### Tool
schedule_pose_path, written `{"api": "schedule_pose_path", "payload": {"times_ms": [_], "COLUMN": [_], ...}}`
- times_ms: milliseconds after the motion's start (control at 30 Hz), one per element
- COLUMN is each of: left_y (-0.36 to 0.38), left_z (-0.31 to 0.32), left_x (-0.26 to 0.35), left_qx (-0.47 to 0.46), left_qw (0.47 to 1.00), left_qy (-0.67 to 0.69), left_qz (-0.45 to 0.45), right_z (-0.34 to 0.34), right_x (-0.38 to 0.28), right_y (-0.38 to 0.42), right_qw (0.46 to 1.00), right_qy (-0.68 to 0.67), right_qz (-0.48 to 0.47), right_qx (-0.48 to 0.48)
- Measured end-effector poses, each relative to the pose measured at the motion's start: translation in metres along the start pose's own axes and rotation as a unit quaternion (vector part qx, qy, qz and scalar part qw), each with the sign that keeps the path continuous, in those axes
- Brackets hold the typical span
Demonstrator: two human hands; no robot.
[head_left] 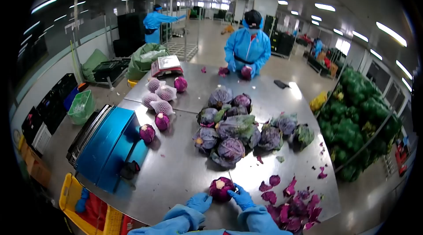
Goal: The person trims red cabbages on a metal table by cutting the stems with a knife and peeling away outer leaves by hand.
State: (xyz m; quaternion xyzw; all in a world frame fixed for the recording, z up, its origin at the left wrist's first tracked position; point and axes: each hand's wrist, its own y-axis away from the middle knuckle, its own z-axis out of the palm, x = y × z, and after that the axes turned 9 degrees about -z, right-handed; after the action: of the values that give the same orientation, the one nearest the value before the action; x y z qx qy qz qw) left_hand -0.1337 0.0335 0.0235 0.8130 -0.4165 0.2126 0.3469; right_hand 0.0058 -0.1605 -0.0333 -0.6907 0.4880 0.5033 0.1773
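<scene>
A trimmed red cabbage, its pale cut stem facing up, is at the near edge of the steel table between my hands. My left hand, in a blue glove, grips its left side. The gloved fingers of my right hand curl against its right side. Loose purple leaves are heaped to the right of my right hand. Ahead lies a pile of untrimmed red cabbages with dull outer leaves. Two peeled red cabbages sit left of the pile.
Net-wrapped cabbages and a scale stand far left on the table. A blue machine is at the left edge, above a yellow crate. Opposite, a co-worker handles cabbages. Green net sacks are stacked right.
</scene>
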Motion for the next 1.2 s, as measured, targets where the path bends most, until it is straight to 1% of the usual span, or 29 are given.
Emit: {"api": "schedule_pose_path", "payload": {"times_ms": [33, 67, 100, 167, 200, 233, 300, 367, 433, 467, 500, 533, 567, 600, 633, 667, 700, 767, 800, 833, 867, 900, 933, 967, 1000, 1067, 1133, 1167, 1200], "left_y": [-0.008, -0.014, -0.020, -0.062, -0.063, -0.056, -0.065, -0.068, -0.077, -0.092, -0.101, -0.099, -0.095, -0.096, -0.096, -0.088, -0.079, -0.078, -0.079, -0.081, -0.091, -0.096, -0.096, -0.106, -0.114, -0.103, -0.095, -0.091, -0.099], "left_z": [0.003, 0.012, 0.020, 0.060, 0.045, 0.042, 0.045, 0.042, 0.052, 0.057, 0.067, 0.066, 0.058, 0.060, 0.054, 0.051, 0.047, 0.043, 0.043, 0.042, 0.042, 0.047, 0.053, 0.054, 0.052, 0.045, 0.037, 0.032, 0.033], "left_x": [0.017, 0.032, 0.042, 0.030, 0.044, 0.057, 0.052, 0.049, 0.035, 0.022, 0.007, 0.005, 0.012, 0.010, 0.012, 0.016, 0.023, 0.022, 0.018, 0.013, 0.005, -0.006, -0.014, -0.014, -0.017, -0.013, -0.004, -0.001, -0.004], "left_qx": [0.046, 0.206, 0.357, 0.281, 0.076, 0.112, 0.131, 0.091, 0.085, 0.037, 0.039, 0.040, 0.050, 0.051, 0.004, 0.036, 0.070, 0.045, 0.039, 0.032, -0.011, -0.001, 0.007, 0.021, -0.017, -0.013, -0.002, -0.035, -0.062], "left_qw": [0.995, 0.975, 0.928, 0.951, 0.994, 0.994, 0.991, 0.996, 0.995, 0.998, 0.996, 0.993, 0.992, 0.988, 0.989, 0.992, 0.992, 0.994, 0.994, 0.995, 0.994, 0.992, 0.991, 0.987, 0.992, 0.990, 0.987, 0.975, 0.977], "left_qy": [0.085, 0.058, 0.026, 0.027, 0.065, 0.020, 0.000, -0.022, -0.040, 0.039, 0.070, 0.101, 0.105, 0.129, 0.134, 0.117, 0.102, 0.103, 0.101, 0.099, 0.111, 0.122, 0.133, 0.149, 0.119, 0.138, 0.158, 0.214, 0.198], "left_qz": [0.019, 0.067, 0.108, 0.130, 0.046, 0.002, 0.021, 0.008, -0.011, 0.016, 0.027, 0.038, 0.053, 0.065, 0.056, 0.030, 0.010, 0.003, -0.001, -0.006, -0.004, 0.013, 0.029, 0.055, 0.036, 0.039, 0.038, 0.052, 0.044], "right_z": [0.000, 0.002, -0.002, 0.009, 0.012, 0.011, 0.020, 0.017, 0.031, 0.032, 0.031, 0.038, 0.045, 0.042, 0.037, 0.038, 0.037, 0.031, 0.033, 0.035, 0.036, 0.043, 0.037, 0.042, 0.048, 0.056, 0.063, 0.066, 0.069], "right_x": [-0.004, 0.001, -0.018, 0.016, 0.015, 0.009, 0.022, 0.004, 0.023, 0.018, 0.017, 0.025, 0.029, 0.018, 0.007, 0.009, 0.011, 0.002, -0.007, -0.006, -0.001, 0.006, -0.013, -0.013, -0.008, -0.008, -0.004, -0.001, 0.004], "right_y": [0.002, 0.000, 0.006, -0.005, 0.001, -0.001, -0.007, 0.002, -0.005, -0.004, -0.001, -0.002, -0.006, -0.001, 0.007, 0.007, 0.011, 0.016, 0.020, 0.015, 0.011, 0.016, 0.026, 0.024, 0.020, 0.027, 0.030, 0.027, 0.025], "right_qw": [1.000, 1.000, 1.000, 0.997, 0.997, 0.995, 0.992, 0.990, 0.965, 0.960, 0.938, 0.937, 0.936, 0.926, 0.916, 0.895, 0.903, 0.916, 0.904, 0.908, 0.911, 0.915, 0.912, 0.919, 0.924, 0.932, 0.936, 0.936, 0.948], "right_qy": [-0.010, -0.010, 0.000, 0.017, 0.005, -0.010, -0.072, -0.126, -0.242, -0.264, -0.338, -0.334, -0.327, -0.359, -0.389, -0.431, -0.422, -0.398, -0.418, -0.408, -0.400, -0.392, -0.400, -0.379, -0.357, -0.331, -0.311, -0.302, -0.252], "right_qz": [0.003, -0.006, 0.009, -0.067, -0.073, -0.085, -0.078, -0.036, -0.077, -0.064, -0.054, -0.077, -0.102, -0.088, -0.072, -0.101, -0.073, -0.027, -0.073, -0.076, -0.077, -0.069, -0.061, -0.055, -0.048, -0.006, 0.001, -0.003, -0.008], "right_qx": [0.001, 0.004, -0.005, 0.037, 0.039, 0.043, 0.064, 0.059, 0.069, 0.070, 0.048, 0.064, 0.085, 0.074, 0.065, 0.052, 0.046, 0.032, 0.059, 0.062, 0.064, 0.065, 0.066, 0.097, 0.127, 0.147, 0.167, 0.178, 0.195]}}
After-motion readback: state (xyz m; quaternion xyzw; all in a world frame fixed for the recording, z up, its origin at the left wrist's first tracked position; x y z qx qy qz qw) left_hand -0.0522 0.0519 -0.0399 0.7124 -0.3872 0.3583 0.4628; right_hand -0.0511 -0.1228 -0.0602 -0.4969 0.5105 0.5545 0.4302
